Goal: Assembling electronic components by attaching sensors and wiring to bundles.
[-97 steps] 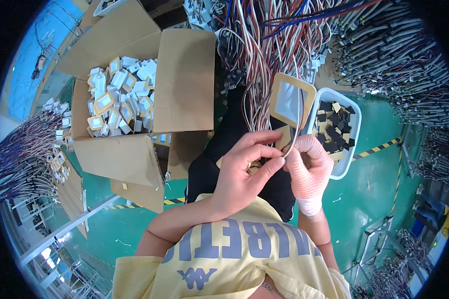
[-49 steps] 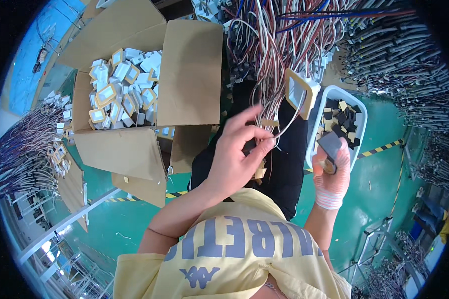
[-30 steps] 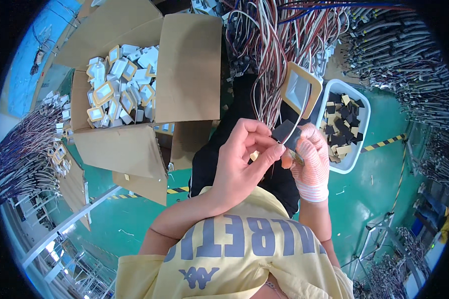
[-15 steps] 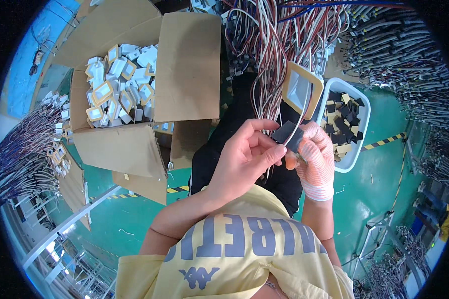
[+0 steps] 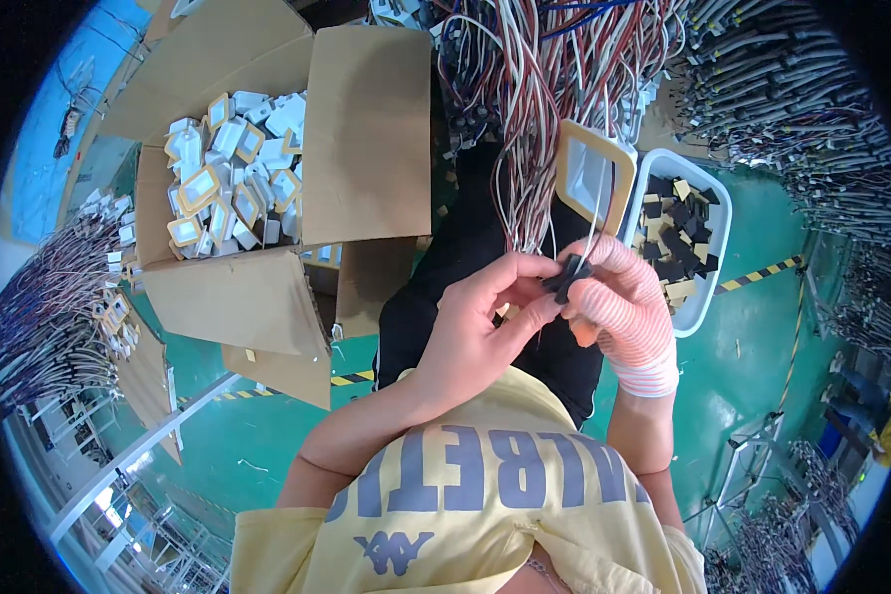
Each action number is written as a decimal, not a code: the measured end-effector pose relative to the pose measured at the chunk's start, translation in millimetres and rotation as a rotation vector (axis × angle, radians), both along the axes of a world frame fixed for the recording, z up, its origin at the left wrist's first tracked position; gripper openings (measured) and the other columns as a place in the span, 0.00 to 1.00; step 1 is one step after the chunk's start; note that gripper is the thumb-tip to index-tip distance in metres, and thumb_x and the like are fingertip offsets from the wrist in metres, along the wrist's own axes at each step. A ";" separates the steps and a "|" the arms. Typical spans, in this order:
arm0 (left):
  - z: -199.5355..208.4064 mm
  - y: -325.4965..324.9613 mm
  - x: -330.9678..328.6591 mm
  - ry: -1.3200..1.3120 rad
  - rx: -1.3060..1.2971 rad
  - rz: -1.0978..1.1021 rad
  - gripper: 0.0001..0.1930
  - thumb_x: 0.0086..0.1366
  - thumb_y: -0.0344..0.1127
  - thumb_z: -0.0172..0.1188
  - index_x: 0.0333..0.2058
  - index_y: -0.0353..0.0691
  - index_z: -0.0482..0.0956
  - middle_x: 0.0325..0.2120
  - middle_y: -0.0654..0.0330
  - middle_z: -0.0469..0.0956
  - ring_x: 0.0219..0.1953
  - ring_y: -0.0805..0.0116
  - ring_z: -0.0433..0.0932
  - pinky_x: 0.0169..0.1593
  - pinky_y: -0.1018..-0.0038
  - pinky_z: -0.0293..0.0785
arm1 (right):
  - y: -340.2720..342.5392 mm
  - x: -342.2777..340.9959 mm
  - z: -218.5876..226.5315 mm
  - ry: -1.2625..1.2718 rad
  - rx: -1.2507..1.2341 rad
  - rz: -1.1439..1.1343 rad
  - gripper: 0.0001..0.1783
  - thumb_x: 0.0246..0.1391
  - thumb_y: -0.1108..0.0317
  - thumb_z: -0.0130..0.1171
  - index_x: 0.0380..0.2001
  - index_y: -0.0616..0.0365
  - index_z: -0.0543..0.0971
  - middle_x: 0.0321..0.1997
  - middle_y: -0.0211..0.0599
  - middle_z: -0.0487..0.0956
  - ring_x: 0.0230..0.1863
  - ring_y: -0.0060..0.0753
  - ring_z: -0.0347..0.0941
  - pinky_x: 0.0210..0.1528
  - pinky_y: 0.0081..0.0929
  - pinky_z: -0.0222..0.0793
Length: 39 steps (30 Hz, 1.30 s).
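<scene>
A small black foam pad [image 5: 567,277] is folded around a thin white cable [image 5: 599,213], pinched between both my hands. My bare left hand [image 5: 480,322] grips it from the left with thumb and fingers. My right hand [image 5: 629,307], in an orange-and-white striped glove that leaves fingertips bare, presses on its right side. Just above the hands hangs a white plastic housing [image 5: 584,178] with a yellowish rim, and the cable passes in front of it. Red, white and brown cables [image 5: 530,129] hang in a thick bundle beside the housing. The fingers partly hide the pad.
At right, a white plastic bin [image 5: 704,315] holds black and tan foam pieces [image 5: 678,233]. An open cardboard box [image 5: 223,302] full of white housings [image 5: 233,178] stands at left. Grey cable bundles [image 5: 792,109] fill the far right; more cables [image 5: 45,297] lie at far left.
The black pad was flat and spread between my fingers; now it is folded around the cable. My right hand has turned and closed further over it.
</scene>
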State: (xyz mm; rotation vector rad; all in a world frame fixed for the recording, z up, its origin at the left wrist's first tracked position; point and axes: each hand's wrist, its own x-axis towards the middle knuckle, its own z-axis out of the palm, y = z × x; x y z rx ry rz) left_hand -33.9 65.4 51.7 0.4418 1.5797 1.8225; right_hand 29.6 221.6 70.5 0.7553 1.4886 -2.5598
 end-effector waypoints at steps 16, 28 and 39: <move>-9.9 -2.2 10.9 0.561 -0.121 0.110 0.14 0.54 0.21 0.62 0.41 0.34 0.78 0.33 0.55 0.78 0.34 0.71 0.78 0.38 0.78 0.72 | -18.8 12.2 -3.8 0.008 0.226 -0.069 0.10 0.53 0.69 0.56 0.37 0.62 0.75 0.24 0.31 0.75 0.16 0.15 0.64 0.18 0.11 0.56; -37.5 90.4 -54.7 -0.269 0.541 -0.360 0.35 0.64 0.58 0.49 0.60 0.37 0.58 0.52 0.49 0.69 0.58 0.59 0.66 0.63 0.61 0.57 | 17.0 40.2 19.7 0.147 -0.233 0.005 0.16 0.54 0.57 0.58 0.32 0.59 0.69 0.15 0.32 0.67 0.11 0.21 0.58 0.09 0.17 0.48; -22.2 32.8 21.9 -0.111 0.026 -0.144 0.31 0.66 0.58 0.46 0.57 0.37 0.62 0.45 0.61 0.73 0.46 0.74 0.71 0.52 0.77 0.67 | -32.9 59.3 3.3 -0.014 1.040 -0.139 0.04 0.50 0.79 0.57 0.30 0.62 0.73 0.26 0.27 0.75 0.23 0.13 0.64 0.26 0.13 0.61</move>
